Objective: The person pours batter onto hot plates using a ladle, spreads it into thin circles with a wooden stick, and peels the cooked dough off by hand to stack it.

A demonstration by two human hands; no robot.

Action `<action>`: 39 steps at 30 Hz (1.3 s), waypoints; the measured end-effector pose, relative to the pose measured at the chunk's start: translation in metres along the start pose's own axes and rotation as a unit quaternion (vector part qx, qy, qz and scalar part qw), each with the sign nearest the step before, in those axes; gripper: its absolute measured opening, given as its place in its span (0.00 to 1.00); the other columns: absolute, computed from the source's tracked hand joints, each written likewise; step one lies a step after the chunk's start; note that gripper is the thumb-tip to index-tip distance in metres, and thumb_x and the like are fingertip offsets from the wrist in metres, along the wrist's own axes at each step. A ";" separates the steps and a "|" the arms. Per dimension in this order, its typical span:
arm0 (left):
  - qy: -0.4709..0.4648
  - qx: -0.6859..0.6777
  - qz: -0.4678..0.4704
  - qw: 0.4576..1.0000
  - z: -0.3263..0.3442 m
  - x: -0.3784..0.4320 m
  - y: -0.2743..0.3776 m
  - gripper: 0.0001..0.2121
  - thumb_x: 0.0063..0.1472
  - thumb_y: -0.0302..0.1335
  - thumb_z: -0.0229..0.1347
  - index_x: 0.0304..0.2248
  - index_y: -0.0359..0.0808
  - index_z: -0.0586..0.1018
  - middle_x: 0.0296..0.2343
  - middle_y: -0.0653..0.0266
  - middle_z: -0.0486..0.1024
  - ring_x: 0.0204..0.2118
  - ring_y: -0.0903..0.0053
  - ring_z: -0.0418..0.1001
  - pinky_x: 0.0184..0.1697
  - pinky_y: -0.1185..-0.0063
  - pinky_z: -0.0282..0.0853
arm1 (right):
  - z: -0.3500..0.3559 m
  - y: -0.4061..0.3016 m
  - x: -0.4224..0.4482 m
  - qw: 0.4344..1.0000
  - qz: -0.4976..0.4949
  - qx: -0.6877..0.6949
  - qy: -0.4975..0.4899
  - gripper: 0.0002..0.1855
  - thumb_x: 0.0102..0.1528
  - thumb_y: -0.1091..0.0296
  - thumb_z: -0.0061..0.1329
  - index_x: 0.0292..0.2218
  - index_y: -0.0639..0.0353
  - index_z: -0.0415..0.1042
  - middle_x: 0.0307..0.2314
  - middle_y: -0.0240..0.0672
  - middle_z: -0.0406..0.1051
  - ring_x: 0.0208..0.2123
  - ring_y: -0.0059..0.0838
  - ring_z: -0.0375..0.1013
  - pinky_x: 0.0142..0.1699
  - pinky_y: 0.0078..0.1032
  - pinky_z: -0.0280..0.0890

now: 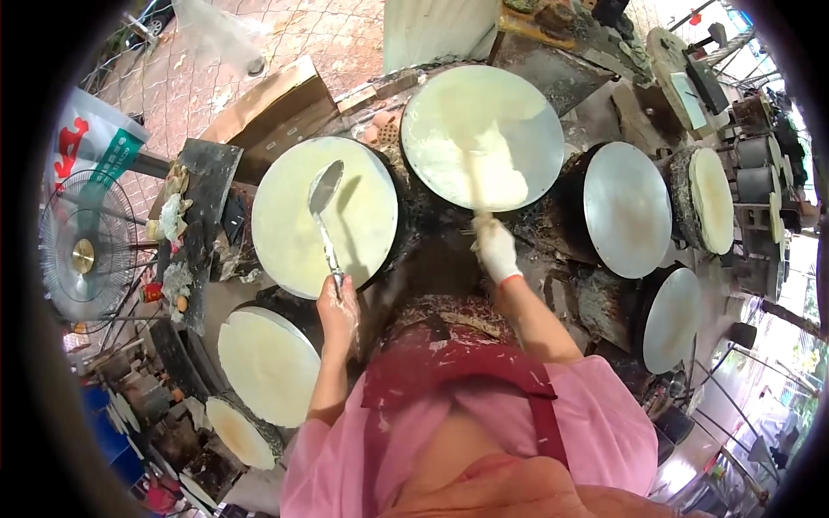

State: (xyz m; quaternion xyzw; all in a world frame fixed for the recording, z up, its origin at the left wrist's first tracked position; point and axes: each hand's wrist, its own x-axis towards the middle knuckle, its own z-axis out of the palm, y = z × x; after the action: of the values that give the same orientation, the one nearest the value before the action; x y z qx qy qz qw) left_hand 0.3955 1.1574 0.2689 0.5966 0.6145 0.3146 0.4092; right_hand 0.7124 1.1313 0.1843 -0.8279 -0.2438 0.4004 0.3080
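Note:
My left hand, bare and spotted with batter, grips the handle of a metal ladle. The ladle hangs over a round griddle covered by a pale layer of batter. On my right hand is a white glove; it is closed around the handle of a spreading tool, blurred over the upper griddle. Pale batter covers much of that griddle, with a thick wet patch near its front, while grey metal shows along its right side. The tool's far end is too blurred to make out.
Bare griddles and one bearing a pale pancake stand at right. More coated griddles are at lower left. An opened cardboard box lies behind the left griddle. A standing fan and a dark board are at far left.

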 end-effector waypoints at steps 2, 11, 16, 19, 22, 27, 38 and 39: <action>0.004 -0.010 -0.031 0.999 0.008 -0.003 0.015 0.09 0.63 0.29 0.48 0.28 0.32 0.68 0.14 0.72 0.60 0.15 0.87 0.55 0.18 0.84 0.52 | 0.006 0.047 0.005 0.972 -0.182 -0.142 0.041 0.13 0.55 0.57 0.41 0.34 0.57 0.69 0.22 0.43 0.73 0.22 0.41 0.72 0.30 0.37 0.66; 0.007 -0.032 -0.095 0.995 0.060 -0.032 0.078 0.09 0.62 0.29 0.49 0.28 0.30 0.70 0.17 0.72 0.63 0.20 0.87 0.58 0.23 0.85 0.57 | -0.099 0.025 0.057 0.997 -0.082 -0.009 -0.006 0.23 0.57 0.51 0.38 0.35 0.67 0.69 0.27 0.59 0.70 0.35 0.58 0.69 0.39 0.44 0.64; 0.036 0.014 -0.103 0.994 0.079 -0.060 0.085 0.10 0.62 0.30 0.49 0.28 0.30 0.70 0.17 0.72 0.64 0.20 0.87 0.59 0.23 0.85 0.57 | -0.127 0.041 0.031 0.955 -0.149 -0.247 -0.074 0.20 0.57 0.51 0.39 0.33 0.61 0.68 0.26 0.54 0.71 0.32 0.54 0.71 0.36 0.46 0.63; 0.037 0.010 -0.124 0.992 0.090 -0.066 0.096 0.10 0.62 0.30 0.50 0.28 0.31 0.70 0.16 0.72 0.63 0.19 0.87 0.59 0.22 0.85 0.57 | -0.171 0.019 0.063 0.963 -0.155 -0.221 0.015 0.23 0.57 0.48 0.37 0.32 0.62 0.68 0.26 0.55 0.71 0.32 0.54 0.71 0.36 0.46 0.63; 0.018 -0.024 -0.130 0.991 0.102 -0.060 0.110 0.10 0.62 0.30 0.50 0.27 0.32 0.69 0.16 0.74 0.62 0.18 0.89 0.57 0.20 0.86 0.54 | -0.181 0.000 0.090 0.957 -0.135 -0.249 0.068 0.23 0.59 0.51 0.34 0.30 0.66 0.67 0.21 0.53 0.71 0.26 0.50 0.73 0.31 0.40 0.67; 0.004 0.092 -0.019 0.996 0.103 -0.055 0.079 0.08 0.63 0.30 0.47 0.28 0.35 0.65 0.10 0.73 0.58 0.07 0.87 0.53 0.09 0.85 0.47 | -0.163 0.046 0.043 0.950 -0.122 -0.270 -0.101 0.25 0.57 0.51 0.40 0.52 0.51 0.61 0.23 0.52 0.71 0.28 0.51 0.72 0.32 0.44 0.64; 0.005 0.034 -0.088 0.996 0.113 -0.064 0.105 0.08 0.63 0.29 0.47 0.27 0.35 0.64 0.10 0.73 0.58 0.07 0.86 0.53 0.08 0.84 0.48 | -0.180 -0.072 0.212 0.925 -0.164 -0.330 0.095 0.24 0.58 0.52 0.35 0.49 0.59 0.61 0.28 0.49 0.73 0.31 0.43 0.73 0.36 0.38 0.67; 0.001 0.055 -0.068 0.996 0.113 -0.064 0.094 0.09 0.63 0.29 0.47 0.27 0.35 0.64 0.10 0.73 0.58 0.07 0.86 0.53 0.08 0.85 0.48 | -0.171 -0.080 0.202 0.946 -0.202 -0.240 0.085 0.24 0.59 0.54 0.35 0.52 0.59 0.58 0.31 0.51 0.72 0.33 0.41 0.73 0.38 0.36 0.67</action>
State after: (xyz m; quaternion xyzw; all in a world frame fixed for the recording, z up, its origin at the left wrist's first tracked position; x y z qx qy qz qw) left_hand 0.5362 1.0905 0.3068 0.5750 0.6700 0.2526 0.3958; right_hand 0.9522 1.2639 0.2206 -0.8414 -0.4682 0.1874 0.1942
